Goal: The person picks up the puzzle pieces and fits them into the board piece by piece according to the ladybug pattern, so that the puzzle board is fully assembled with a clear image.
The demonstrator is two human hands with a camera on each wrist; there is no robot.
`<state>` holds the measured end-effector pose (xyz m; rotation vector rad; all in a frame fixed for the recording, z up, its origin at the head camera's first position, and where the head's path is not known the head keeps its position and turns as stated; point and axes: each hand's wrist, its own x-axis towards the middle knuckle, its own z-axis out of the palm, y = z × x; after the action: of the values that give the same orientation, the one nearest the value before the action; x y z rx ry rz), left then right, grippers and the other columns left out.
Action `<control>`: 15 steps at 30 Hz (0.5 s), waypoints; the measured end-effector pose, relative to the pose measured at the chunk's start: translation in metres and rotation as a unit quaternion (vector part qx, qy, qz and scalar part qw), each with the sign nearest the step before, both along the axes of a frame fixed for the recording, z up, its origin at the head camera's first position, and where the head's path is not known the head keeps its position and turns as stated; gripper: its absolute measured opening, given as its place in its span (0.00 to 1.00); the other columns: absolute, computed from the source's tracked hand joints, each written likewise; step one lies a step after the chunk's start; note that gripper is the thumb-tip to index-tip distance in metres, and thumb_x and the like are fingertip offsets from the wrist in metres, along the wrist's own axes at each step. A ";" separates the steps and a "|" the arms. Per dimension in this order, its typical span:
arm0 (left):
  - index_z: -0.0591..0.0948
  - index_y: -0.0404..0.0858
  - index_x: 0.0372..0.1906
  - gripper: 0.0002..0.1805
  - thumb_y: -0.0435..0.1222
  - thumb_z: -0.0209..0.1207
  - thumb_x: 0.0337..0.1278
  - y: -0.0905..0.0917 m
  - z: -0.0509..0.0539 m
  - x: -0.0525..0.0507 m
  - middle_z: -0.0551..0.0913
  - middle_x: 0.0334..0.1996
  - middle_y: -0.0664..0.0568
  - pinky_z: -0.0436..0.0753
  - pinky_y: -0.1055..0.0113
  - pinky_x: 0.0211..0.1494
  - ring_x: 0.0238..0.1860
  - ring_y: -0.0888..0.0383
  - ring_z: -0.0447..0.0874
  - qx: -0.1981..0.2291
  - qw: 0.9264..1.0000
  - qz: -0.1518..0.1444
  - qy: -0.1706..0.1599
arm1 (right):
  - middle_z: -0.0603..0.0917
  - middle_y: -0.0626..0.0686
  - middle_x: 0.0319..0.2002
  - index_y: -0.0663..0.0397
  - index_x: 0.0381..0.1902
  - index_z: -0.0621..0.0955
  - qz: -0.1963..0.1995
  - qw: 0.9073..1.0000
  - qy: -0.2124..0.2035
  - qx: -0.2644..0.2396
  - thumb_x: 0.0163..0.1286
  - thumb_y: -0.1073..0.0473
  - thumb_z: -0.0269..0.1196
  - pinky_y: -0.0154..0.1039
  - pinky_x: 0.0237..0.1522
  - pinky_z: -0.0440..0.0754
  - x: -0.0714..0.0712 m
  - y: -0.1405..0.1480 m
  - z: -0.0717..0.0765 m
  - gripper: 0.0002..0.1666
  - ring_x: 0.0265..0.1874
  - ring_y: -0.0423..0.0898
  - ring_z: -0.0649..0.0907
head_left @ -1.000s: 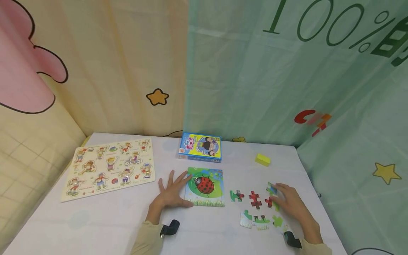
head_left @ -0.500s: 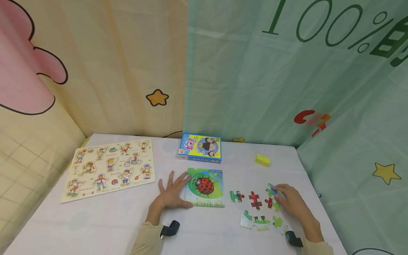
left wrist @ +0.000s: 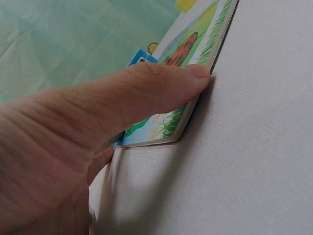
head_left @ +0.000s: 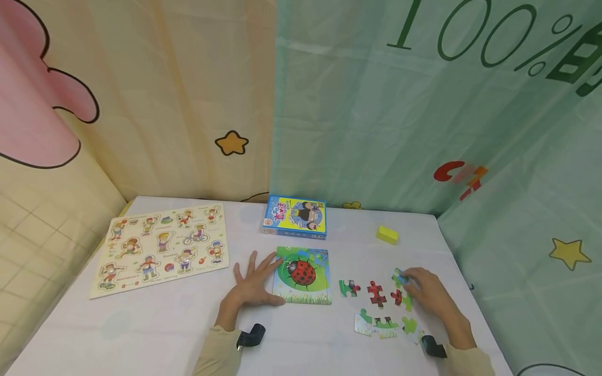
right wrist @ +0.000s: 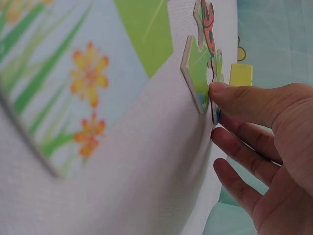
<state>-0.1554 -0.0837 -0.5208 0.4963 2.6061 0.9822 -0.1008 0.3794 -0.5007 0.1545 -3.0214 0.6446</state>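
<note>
Ladybird board (head_left: 302,274) lay flat on table (head_left: 301,344), left hand (head_left: 254,287) spread at its 9 o'clock, thumb touching 7 o'clock corner. Right hand (head_left: 430,295), at board's 3 o'clock, pinched blue-green piece (head_left: 397,278) between thumb and fingers. Hands well apart. Loose pieces (head_left: 376,294) lay at 3 to 4 o'clock. Blue box (head_left: 295,216) sat at 12, yellow block (head_left: 388,235) at 2, sports board (head_left: 157,245) toward 9.

Green cloth (head_left: 357,115) behind white table (head_left: 155,334)

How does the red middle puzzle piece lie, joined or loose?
Loose: the head view shows white tabletop all round the red middle piece.
</note>
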 end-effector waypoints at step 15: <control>0.64 0.49 0.77 0.58 0.50 0.80 0.34 0.000 -0.001 0.001 0.52 0.81 0.52 0.18 0.28 0.69 0.80 0.34 0.25 0.003 1.000 0.002 -0.001 | 0.83 0.63 0.53 0.61 0.50 0.83 0.024 0.999 0.023 -0.016 0.64 0.67 0.67 0.64 0.58 0.78 -0.005 -0.011 0.002 0.15 0.55 0.64 0.81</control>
<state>-0.1547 -0.0836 -0.5214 0.4918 2.6051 0.9903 -0.1061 0.3686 -0.4985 0.2390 -2.9703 0.6840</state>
